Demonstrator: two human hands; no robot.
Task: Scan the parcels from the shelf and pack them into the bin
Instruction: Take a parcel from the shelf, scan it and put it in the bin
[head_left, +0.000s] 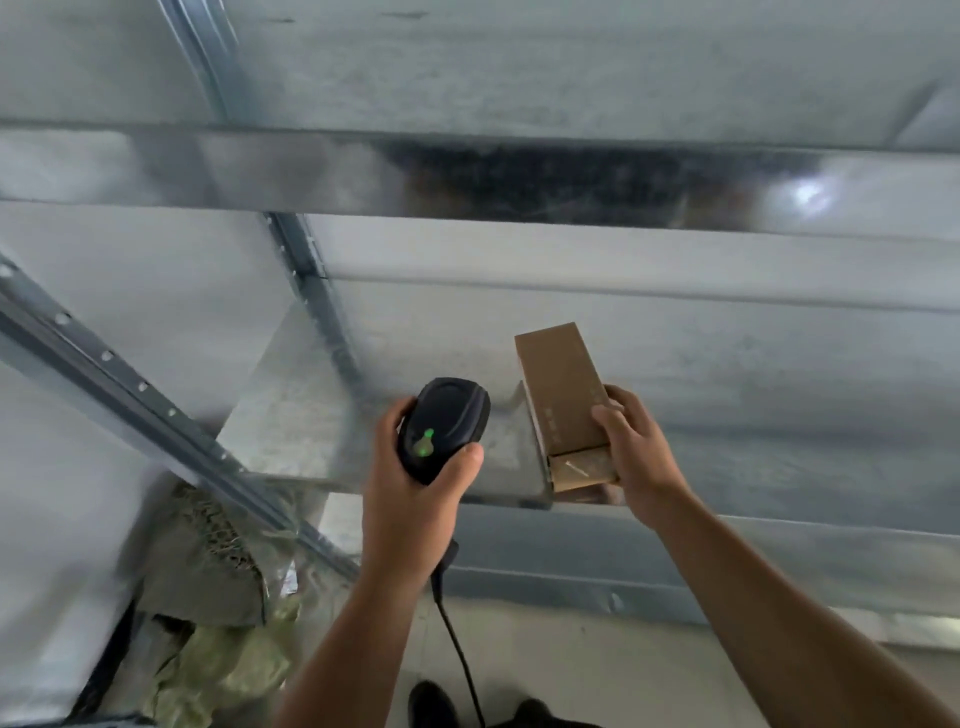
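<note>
One head-worn wide-angle camera looks forward and down, close upon the shelf (727, 364).

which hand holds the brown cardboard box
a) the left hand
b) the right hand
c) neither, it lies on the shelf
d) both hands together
B: the right hand grips the near end of the cardboard box, its fingers curled round it, while the left hand holds only the black scanner.
</note>
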